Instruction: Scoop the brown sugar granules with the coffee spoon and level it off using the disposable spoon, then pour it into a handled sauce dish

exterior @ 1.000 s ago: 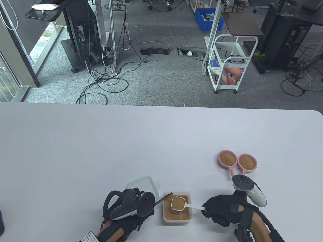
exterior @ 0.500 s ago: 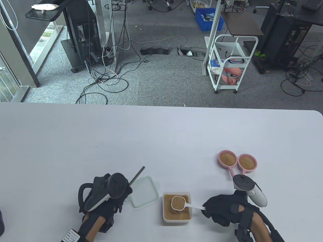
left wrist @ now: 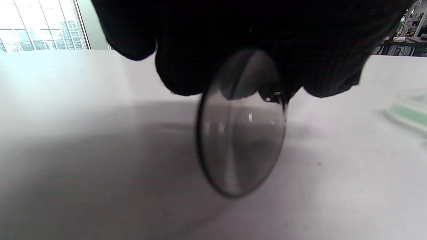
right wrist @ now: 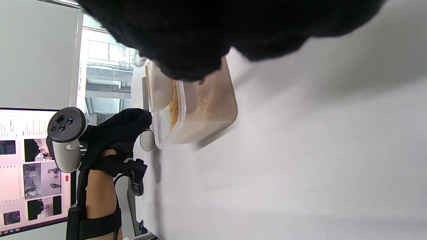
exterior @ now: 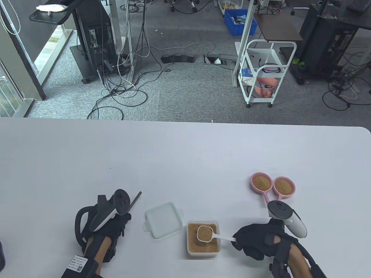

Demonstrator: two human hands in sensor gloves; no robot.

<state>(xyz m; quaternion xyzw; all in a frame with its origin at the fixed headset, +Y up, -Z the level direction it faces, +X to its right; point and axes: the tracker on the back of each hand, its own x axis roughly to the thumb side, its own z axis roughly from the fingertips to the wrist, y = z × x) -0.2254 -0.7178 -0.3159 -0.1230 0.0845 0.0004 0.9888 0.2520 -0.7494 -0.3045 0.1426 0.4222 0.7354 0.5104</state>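
Step in hand, by judgement: levelling looks done, so carry the filled coffee spoon (exterior: 205,233) flat & slow to the handled sauce dish (exterior: 272,186), nr table's right edge. Right hand (exterior: 255,240) pinches its handle, scoop hovering over sugar tub (exterior: 203,250) at the front edge. Left hand (exterior: 116,224), fingers curled round disposable spoon (left wrist: 241,123), sits apart, front-left.

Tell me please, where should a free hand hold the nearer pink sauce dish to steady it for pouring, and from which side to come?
Best by its handle, coming from the table's near edge. On the pink sauce dish the handle runs back toward the person, so fingers there stay clear of the sugar-filled bowl. The right hand holds the coffee spoon, its tracker crowding the handle; the left hand holds the disposable spoon.
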